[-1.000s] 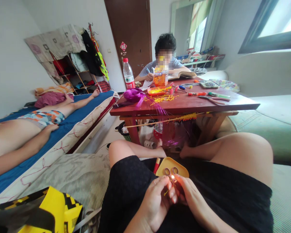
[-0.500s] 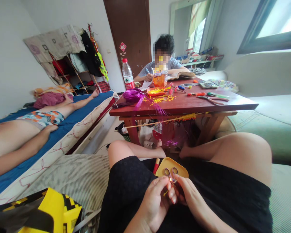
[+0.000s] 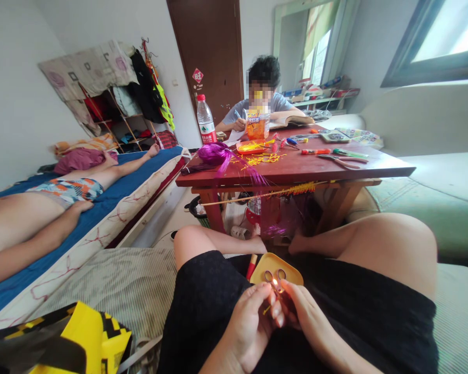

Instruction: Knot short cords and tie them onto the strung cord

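Observation:
My left hand is closed in a pinch, and a short yellow strand pokes out beneath its fingers. Right beside it, my right hand is closed with the thumb up, around what appears to be a lighter, mostly hidden by the fingers. A small bright flame burns between the two thumbs. Just beyond the fingertips, scissors lie with their handle loops on a yellow tray in my lap. Left of the tray is a red tube with a tan end.
Ahead stands a red-brown table holding purple strands, yellow pieces, pliers and a water bottle. A person writes behind it. Another person lies on the bed at left. A yellow-black bag sits lower left.
The flame between my thumbs looks larger and brighter and reaches slightly higher. Both hands stay nearly where they were.

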Action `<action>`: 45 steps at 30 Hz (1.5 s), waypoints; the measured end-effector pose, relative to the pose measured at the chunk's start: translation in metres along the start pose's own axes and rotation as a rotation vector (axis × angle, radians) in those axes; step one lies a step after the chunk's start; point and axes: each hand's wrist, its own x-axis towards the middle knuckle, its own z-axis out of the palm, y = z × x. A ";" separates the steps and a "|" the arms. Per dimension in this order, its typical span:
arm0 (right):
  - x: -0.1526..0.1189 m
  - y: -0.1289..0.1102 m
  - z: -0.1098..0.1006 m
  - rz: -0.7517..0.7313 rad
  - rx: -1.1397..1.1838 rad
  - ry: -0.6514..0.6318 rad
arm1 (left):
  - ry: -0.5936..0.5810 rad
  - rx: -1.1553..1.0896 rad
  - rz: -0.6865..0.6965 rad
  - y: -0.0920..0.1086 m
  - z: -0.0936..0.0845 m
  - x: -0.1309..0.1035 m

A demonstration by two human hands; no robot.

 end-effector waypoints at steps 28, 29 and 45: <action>-0.005 -0.015 0.003 0.008 0.008 -0.037 | 0.006 -0.006 -0.003 -0.001 0.000 0.000; -0.005 -0.014 0.002 0.011 0.005 -0.027 | 0.010 -0.007 -0.006 -0.001 0.001 0.000; 0.044 -0.016 -0.058 -0.468 -1.216 0.033 | -0.182 -0.044 -0.022 0.001 -0.005 0.002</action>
